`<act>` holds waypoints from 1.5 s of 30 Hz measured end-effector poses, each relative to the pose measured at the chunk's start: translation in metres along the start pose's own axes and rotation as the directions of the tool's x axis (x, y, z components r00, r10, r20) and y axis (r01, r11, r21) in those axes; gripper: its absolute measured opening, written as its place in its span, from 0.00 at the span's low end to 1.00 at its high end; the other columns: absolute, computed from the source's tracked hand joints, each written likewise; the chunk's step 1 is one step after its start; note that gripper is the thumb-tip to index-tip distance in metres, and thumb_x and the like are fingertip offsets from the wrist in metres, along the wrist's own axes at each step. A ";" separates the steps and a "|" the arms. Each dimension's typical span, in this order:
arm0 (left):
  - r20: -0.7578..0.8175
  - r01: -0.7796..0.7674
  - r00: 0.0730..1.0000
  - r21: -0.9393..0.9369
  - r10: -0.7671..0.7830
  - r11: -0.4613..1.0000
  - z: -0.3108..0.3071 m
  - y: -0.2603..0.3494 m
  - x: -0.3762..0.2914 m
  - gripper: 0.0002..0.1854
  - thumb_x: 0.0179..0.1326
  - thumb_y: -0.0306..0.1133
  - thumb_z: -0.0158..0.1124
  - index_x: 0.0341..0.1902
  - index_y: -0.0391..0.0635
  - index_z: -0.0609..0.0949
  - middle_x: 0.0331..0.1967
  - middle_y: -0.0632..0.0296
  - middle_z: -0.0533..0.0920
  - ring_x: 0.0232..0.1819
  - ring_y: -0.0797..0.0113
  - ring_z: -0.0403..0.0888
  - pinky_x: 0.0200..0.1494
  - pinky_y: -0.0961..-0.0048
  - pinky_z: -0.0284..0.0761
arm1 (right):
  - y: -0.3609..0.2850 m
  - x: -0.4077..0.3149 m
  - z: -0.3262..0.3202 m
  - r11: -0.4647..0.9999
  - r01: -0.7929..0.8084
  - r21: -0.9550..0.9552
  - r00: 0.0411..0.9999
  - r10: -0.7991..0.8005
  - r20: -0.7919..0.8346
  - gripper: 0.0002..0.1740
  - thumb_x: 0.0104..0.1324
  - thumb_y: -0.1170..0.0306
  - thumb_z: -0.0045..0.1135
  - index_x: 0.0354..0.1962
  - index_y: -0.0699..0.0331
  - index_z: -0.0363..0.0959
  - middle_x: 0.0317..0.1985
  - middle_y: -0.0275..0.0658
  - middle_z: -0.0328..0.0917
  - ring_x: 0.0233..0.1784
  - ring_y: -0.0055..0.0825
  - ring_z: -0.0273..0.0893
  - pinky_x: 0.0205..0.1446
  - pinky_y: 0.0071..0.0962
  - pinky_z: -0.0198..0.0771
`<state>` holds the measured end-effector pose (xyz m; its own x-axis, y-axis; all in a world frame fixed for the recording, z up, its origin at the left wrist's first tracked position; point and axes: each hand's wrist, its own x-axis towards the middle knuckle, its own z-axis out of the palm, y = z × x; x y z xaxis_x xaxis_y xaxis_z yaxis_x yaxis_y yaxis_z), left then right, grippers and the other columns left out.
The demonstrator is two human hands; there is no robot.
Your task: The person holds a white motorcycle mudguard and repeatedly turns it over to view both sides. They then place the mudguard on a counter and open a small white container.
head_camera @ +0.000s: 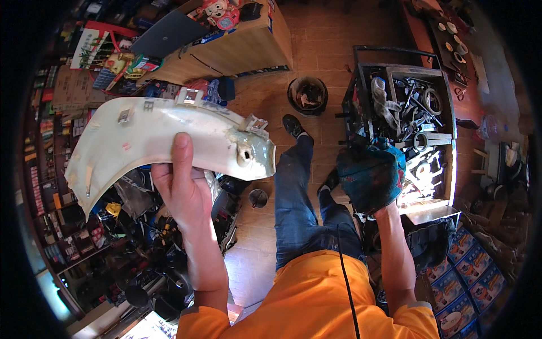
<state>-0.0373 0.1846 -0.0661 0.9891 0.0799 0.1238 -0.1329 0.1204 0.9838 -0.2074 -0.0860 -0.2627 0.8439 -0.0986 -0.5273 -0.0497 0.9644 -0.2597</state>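
My left hand (184, 182) grips the lower edge of a curved, cream-white plastic panel (169, 135), perhaps a vehicle body part, with the thumb on its near face. Metal clips sit along the panel's upper edge, and a hole shows near its right end, where the surface is stained. On the right, my right hand (379, 207) is mostly hidden by a dark teal cloth bundle (370, 178), which it holds beside a tool cart. The fingers are out of sight behind the cloth.
The metal cart (451, 106) on the right holds tools and metal parts. A round bin (308, 96) stands on the tiled floor beyond my feet, with a small round container (258, 198) nearer. A wooden desk (241, 51) is ahead; crowded shelves (63, 224) line the left.
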 end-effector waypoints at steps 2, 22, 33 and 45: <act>-0.023 -0.005 1.000 0.004 0.005 1.000 -0.001 0.000 0.003 0.21 0.66 0.29 0.65 0.61 0.41 0.75 0.55 0.59 0.80 0.55 0.67 0.79 0.60 0.64 0.76 | 0.000 -0.004 -0.010 0.998 -0.053 0.019 0.994 0.054 -0.092 0.29 0.73 0.46 0.45 0.62 0.52 0.69 0.62 0.38 0.73 0.63 0.37 0.71 0.66 0.41 0.68; -0.049 -0.010 0.999 -0.052 0.007 0.999 0.042 -0.001 0.022 0.20 0.65 0.30 0.66 0.59 0.41 0.77 0.53 0.60 0.81 0.52 0.69 0.80 0.54 0.68 0.78 | -0.115 -0.097 -0.006 0.671 0.679 -0.297 0.683 -0.726 -0.079 0.28 0.74 0.50 0.44 0.63 0.57 0.68 0.61 0.42 0.73 0.63 0.43 0.72 0.69 0.50 0.64; -0.039 0.023 0.999 -0.094 -0.027 0.995 0.036 0.000 0.024 0.21 0.65 0.31 0.66 0.60 0.40 0.76 0.53 0.60 0.80 0.54 0.70 0.78 0.57 0.68 0.74 | -0.109 -0.109 -0.043 0.642 0.561 -0.523 0.571 -0.757 -0.316 0.30 0.73 0.49 0.45 0.66 0.56 0.62 0.65 0.42 0.68 0.67 0.43 0.66 0.72 0.49 0.60; 0.016 -0.016 1.000 -0.106 0.017 0.994 0.028 0.025 -0.001 0.21 0.66 0.33 0.65 0.59 0.38 0.76 0.52 0.58 0.81 0.52 0.68 0.79 0.56 0.67 0.75 | -0.121 -0.121 -0.031 0.604 0.611 -0.512 0.553 -0.788 -0.269 0.34 0.73 0.48 0.47 0.69 0.55 0.56 0.69 0.42 0.62 0.71 0.42 0.60 0.75 0.48 0.55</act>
<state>-0.0403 0.1594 -0.0379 0.9875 0.0665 0.1429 -0.1543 0.2232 0.9625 -0.3197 -0.1987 -0.1925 0.3624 -0.8809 -0.3046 0.2121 0.3961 -0.8933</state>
